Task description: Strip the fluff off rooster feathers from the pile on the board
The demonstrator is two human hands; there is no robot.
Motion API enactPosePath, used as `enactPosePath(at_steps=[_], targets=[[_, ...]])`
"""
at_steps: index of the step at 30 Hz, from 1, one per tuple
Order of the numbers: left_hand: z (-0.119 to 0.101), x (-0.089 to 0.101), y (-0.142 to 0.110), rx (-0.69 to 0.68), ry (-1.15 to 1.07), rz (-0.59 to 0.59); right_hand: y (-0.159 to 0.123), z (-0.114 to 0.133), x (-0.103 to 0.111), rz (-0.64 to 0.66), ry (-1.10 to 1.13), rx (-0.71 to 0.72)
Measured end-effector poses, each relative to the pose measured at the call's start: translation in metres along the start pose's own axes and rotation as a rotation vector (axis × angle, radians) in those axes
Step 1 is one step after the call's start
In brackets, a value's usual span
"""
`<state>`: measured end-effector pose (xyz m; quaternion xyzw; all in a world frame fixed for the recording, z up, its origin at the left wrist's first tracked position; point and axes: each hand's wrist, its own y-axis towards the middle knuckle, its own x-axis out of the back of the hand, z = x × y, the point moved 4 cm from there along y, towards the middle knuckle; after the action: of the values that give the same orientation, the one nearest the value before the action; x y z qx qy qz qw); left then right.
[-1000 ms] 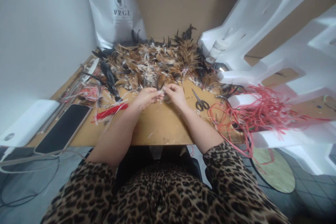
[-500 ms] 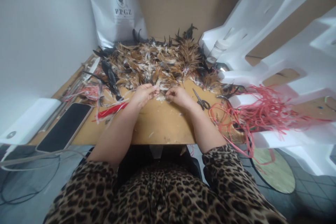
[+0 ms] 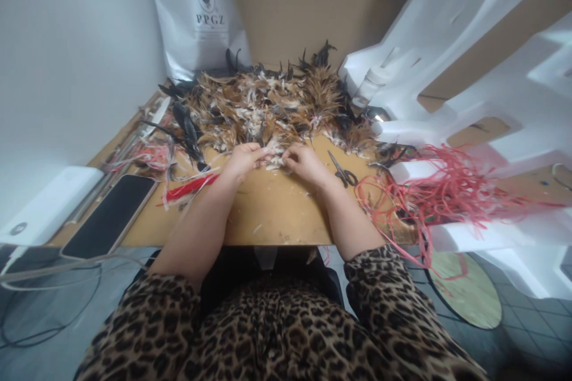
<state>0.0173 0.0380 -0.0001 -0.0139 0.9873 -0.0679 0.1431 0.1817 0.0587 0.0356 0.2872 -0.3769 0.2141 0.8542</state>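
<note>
Left hand (image 3: 247,159) at near edge of brown feather pile (image 3: 268,101). Fingers drawn together in a pinch, pale feather tuft (image 3: 270,152) apparently between the tips; exact grip too small to confirm. Right hand (image 3: 304,162) just across from it, fingers curled in, tips turned toward the left hand; can't tell if anything is caught there or if the tips meet. Hands face each other with a narrow gap, likely so both can work the same small piece. Forearms come in over the near edge of the wooden surface (image 3: 277,214), which probably steadies fine finger work.

Feather pile covers the far half of the surface, right beyond the fingertips, so reach is presumably short. Black feathers (image 3: 185,128) lie along its left side, maybe kept apart by colour. Black-handled scissors (image 3: 344,175) lie just right of the right hand, blades pointing away, handles toward the person: looks placed for quick pickup. Red strips (image 3: 190,187) beside the left forearm, pink ribbon tangle (image 3: 447,184) off to the right, partly over white foam (image 3: 469,235); both seem pushed out to leave working room. Smartphone (image 3: 109,217) at left near edge, out of the way.
</note>
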Motion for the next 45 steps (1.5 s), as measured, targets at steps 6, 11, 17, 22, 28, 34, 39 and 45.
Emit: enactPosePath(at_steps=[6,11,17,22,28,34,39,45], targets=[[0.002,-0.001,0.000,0.016,0.119,-0.019,-0.001,0.001,-0.001,-0.006,0.084,-0.079],[-0.003,-0.004,-0.005,0.055,0.136,0.034,0.000,0.002,-0.002,-0.014,-0.103,0.005],[-0.005,0.000,-0.005,0.049,0.151,0.026,0.000,0.010,-0.004,0.032,-0.236,0.112],[-0.006,-0.002,-0.006,0.025,0.202,0.037,-0.002,0.019,-0.008,0.059,-0.219,0.159],[-0.003,-0.003,-0.003,0.016,0.139,-0.036,-0.002,0.019,-0.005,-0.070,-0.044,0.117],[-0.009,0.008,0.003,-0.110,-0.242,-0.213,-0.003,0.009,0.004,-0.317,0.384,-0.187],[-0.008,0.006,0.004,-0.145,-0.336,-0.240,-0.002,0.015,-0.020,-0.057,0.728,-0.330],[0.000,-0.005,0.003,-0.112,-0.288,-0.119,0.001,0.009,-0.035,-0.250,0.886,-0.417]])
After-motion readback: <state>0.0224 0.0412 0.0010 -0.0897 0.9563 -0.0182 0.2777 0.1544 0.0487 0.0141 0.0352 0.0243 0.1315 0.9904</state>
